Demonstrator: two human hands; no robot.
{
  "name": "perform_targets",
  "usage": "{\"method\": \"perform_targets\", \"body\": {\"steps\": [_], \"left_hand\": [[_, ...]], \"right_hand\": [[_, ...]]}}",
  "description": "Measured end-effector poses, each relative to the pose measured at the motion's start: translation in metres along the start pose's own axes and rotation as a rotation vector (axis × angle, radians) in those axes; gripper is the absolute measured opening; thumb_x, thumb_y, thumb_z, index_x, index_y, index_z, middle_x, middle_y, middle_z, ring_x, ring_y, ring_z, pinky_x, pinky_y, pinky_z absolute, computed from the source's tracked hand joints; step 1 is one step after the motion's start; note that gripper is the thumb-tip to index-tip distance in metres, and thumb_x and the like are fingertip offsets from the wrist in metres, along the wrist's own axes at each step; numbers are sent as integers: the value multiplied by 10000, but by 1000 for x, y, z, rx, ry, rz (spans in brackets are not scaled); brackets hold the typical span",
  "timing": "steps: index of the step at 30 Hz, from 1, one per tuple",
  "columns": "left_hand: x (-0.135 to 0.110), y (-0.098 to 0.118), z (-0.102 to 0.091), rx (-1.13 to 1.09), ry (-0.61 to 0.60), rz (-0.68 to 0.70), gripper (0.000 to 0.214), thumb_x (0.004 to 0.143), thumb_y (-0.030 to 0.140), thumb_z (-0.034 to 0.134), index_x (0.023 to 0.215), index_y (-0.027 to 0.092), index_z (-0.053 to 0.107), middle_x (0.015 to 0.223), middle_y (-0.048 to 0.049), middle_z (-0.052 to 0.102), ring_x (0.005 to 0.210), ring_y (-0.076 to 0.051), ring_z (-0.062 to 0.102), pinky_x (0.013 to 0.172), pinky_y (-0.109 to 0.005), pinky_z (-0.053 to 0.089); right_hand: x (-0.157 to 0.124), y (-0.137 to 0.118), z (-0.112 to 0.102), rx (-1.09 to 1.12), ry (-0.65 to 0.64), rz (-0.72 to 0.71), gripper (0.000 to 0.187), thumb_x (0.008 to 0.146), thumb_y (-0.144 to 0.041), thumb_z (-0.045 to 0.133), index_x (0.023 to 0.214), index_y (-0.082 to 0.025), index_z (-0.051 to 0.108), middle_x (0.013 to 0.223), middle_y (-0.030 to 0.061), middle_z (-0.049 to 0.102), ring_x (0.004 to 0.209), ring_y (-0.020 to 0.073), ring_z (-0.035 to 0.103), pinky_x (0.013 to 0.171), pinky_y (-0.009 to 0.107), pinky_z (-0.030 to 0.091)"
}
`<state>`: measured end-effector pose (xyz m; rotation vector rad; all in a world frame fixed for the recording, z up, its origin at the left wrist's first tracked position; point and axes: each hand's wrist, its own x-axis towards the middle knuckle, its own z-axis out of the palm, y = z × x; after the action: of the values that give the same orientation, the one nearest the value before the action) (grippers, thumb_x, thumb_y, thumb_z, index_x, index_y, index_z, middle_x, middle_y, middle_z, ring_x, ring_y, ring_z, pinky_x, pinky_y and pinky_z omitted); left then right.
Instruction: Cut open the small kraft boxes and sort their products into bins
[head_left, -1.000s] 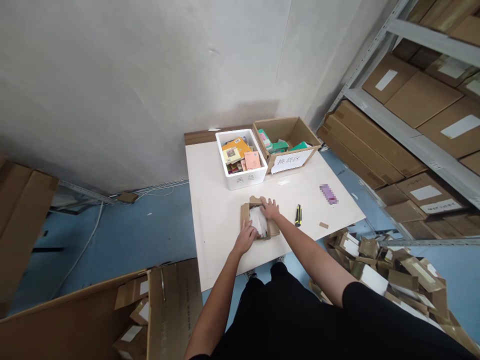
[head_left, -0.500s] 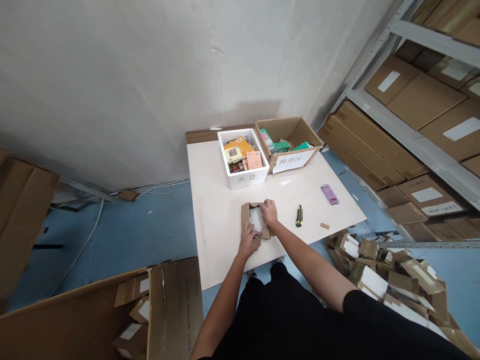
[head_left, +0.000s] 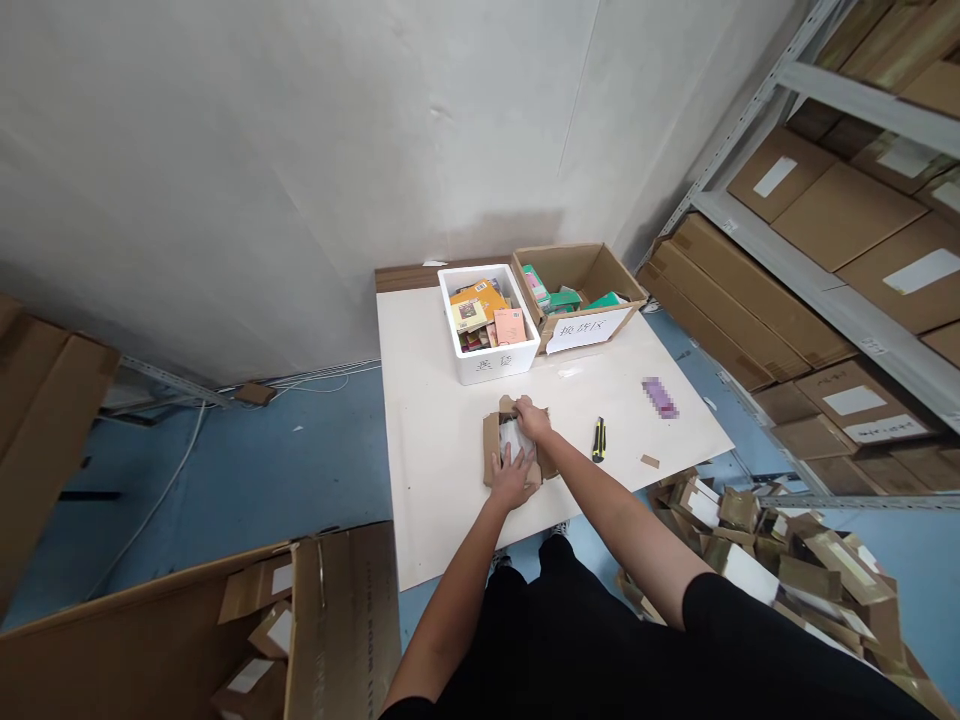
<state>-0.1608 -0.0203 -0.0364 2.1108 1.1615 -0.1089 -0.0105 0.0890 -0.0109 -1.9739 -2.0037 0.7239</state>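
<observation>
Head view, left hand: the left hand (head_left: 513,480) is spread, fingers parted, across the near side of the small box and onto the white wrapping (head_left: 514,434); nothing is seen to be gripped.
Right hand: the right hand (head_left: 532,418) is bent over the far right edge; whether a flap is pinched cannot be told.
Small box: the small box (head_left: 490,440), of thin brown cardboard, is set open on the desk (head_left: 435,520), in front of the white bin (head_left: 495,368).
Risk: the cardboard could be torn or the contents crushed if pressed too hard; the wrapping might be snagged on a flap.
Materials: the wrapping looks thin and crinkled; the bin seems foam, smooth and straight-walled; the knife (head_left: 599,440) is slim, black and yellow.
</observation>
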Motion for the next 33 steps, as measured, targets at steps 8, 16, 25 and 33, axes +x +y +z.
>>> {"method": "perform_targets", "body": {"steps": [8, 16, 25, 33], "left_hand": [[-4, -8, 9, 7, 67, -28, 829, 941, 624, 547, 1675, 297, 340, 1779, -90, 215, 1643, -424, -48, 1288, -702, -13], [-4, -10, 25, 98, 236, 16, 855, 931, 619, 582, 1675, 284, 326, 1801, -58, 113, 1651, -400, 14, 1305, -657, 91], [-1, -11, 22, 80, 181, 4, 730, 854, 647, 697, 1467, 261, 605, 1631, -123, 495, 1632, -412, 159, 1307, -670, 79], [-6, -18, 38, 42, 415, 89, 554, 798, 489, 840, 1307, 313, 710, 1170, -91, 715, 1344, -349, 555, 1292, -660, 176]], "right_hand": [[-12, 9, 7, -105, -15, -73, 381, 895, -72, 586, 1234, -216, 683, 1643, 97, 433, 1536, 275, 309, 1192, 438, 355], [-8, 10, 13, -398, -322, 77, 698, 791, -439, 850, 1429, -258, 630, 1797, 103, 38, 1631, 425, -2, 1244, 573, 202], [-11, 16, 6, -228, -275, 106, 573, 842, -425, 756, 1356, -213, 619, 1777, 130, 151, 1596, 389, 213, 1238, 540, 265], [-22, 11, 1, -111, -44, 107, 316, 911, -475, 704, 1065, -201, 661, 1719, 134, 293, 1494, 332, 381, 1164, 463, 377]]}}
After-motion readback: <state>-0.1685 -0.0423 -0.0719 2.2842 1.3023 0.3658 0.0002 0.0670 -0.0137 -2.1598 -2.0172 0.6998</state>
